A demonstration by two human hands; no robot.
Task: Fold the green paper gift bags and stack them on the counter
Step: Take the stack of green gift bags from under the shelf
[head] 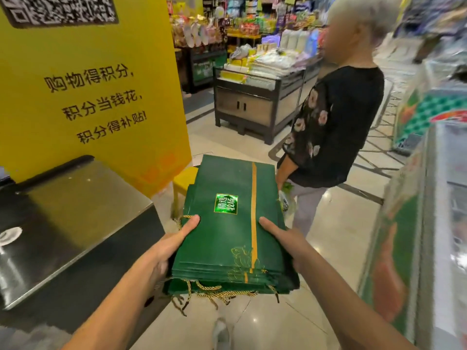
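Observation:
A flat stack of several folded green paper gift bags (227, 228) with a gold stripe and a shiny green label is held in the air in front of me, above the floor. My left hand (174, 243) grips the stack's left edge, thumb on top. My right hand (285, 238) grips its right edge, thumb on top too. Gold rope handles (212, 294) dangle from the near end. The steel counter (75, 213) lies to the left, apart from the stack.
A person in a dark flowered top (333, 127) stands close on the right of the bags. A yellow sign pillar (96, 84) rises behind the counter, with a yellow stool (184, 180) by it. A freezer cabinet (429, 223) lines the right; a display stand (260, 97) is further back.

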